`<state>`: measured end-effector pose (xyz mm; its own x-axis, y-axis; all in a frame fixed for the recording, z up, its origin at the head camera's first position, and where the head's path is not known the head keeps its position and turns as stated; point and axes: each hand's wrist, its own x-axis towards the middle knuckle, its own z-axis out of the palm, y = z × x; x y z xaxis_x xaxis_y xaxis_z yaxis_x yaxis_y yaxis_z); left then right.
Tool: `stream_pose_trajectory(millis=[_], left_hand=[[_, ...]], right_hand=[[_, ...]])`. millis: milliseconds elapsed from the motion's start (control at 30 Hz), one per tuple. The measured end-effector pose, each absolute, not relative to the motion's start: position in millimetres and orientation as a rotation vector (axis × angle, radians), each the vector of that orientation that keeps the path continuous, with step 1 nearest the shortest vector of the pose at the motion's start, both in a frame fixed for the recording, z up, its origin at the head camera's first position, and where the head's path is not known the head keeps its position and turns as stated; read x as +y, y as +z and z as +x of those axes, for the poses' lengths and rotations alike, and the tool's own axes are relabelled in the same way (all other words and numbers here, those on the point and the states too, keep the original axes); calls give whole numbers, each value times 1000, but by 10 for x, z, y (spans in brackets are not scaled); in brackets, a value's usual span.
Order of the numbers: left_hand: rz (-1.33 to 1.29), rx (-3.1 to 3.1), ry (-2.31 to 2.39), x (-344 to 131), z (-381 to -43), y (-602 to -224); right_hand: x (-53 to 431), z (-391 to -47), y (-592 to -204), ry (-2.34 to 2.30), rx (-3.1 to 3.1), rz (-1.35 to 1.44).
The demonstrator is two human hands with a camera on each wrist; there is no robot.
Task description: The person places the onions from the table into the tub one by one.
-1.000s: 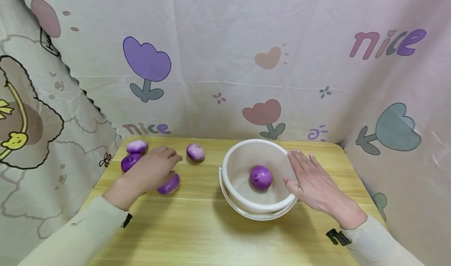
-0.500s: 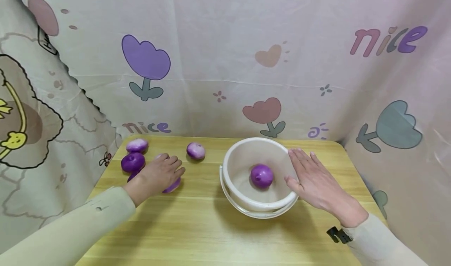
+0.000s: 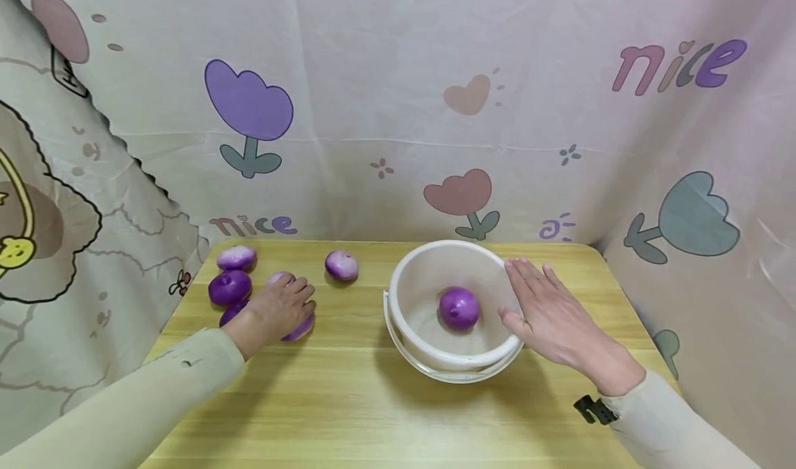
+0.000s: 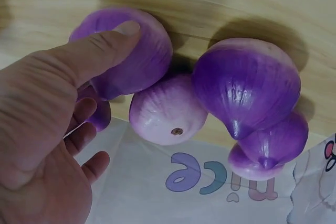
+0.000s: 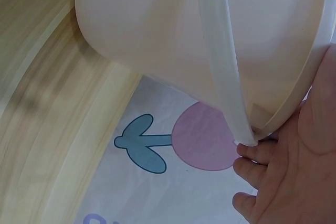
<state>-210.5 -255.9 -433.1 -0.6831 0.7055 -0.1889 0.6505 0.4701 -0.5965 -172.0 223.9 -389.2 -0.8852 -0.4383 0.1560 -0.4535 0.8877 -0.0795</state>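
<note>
My left hand [image 3: 270, 315] is at the table's left, its thumb laid over a purple onion [image 4: 152, 45] and its fingers curved down the far side, pinching it. Close against that onion sit a pale onion [image 4: 168, 111] and a darker one [image 4: 247, 82]. A white bucket [image 3: 393, 282] stands right of the middle, its handle [image 3: 460, 378] lowered at the front. Inside the bucket lies one purple onion [image 3: 459, 308]. With straight fingers, my right hand [image 3: 550, 317] rests against the bucket's right rim; the right wrist view shows its fingertips near the handle's end.
Two more onions, a dark one [image 3: 230, 287] and a paler one [image 3: 236, 257], lie at the table's back left. A separate onion [image 3: 341, 266] sits between that group and the bucket. Behind the wooden table [image 3: 348, 414] hangs a printed cloth [image 3: 373, 96].
My left hand has turned and settled onto the front onion, uncovering the dark onions behind its wrist. The right hand and bucket stay put; the head view has shifted slightly.
</note>
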Motion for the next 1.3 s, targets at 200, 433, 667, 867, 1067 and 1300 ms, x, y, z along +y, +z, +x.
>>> stream_pose_trajectory(millis=[200, 433, 667, 867, 1067, 1300], left_hand=[[-1156, -2658, 992, -2542, -2079, -4327], [-1175, -2687, 1070, -2467, -2017, -4380], [-1155, -2722, 1018, -2378, -2032, -4382], [-1106, -2725, 923, -2384, -2095, -4305], [-1040, -2680, 787, -2408, -2180, -4167], [-982, -2566, 593, -2381, -2294, -4057]], right_hand=[[2240, -1723, -3894, 174, -2918, 699], [2237, -1725, -3887, 179, -2920, 698], [2233, -1719, -3890, 186, -2925, 692], [2230, -1720, -3892, 185, -2922, 692], [2228, -1720, -3889, 175, -2916, 694], [2231, -1716, -3891, 141, -2901, 696]])
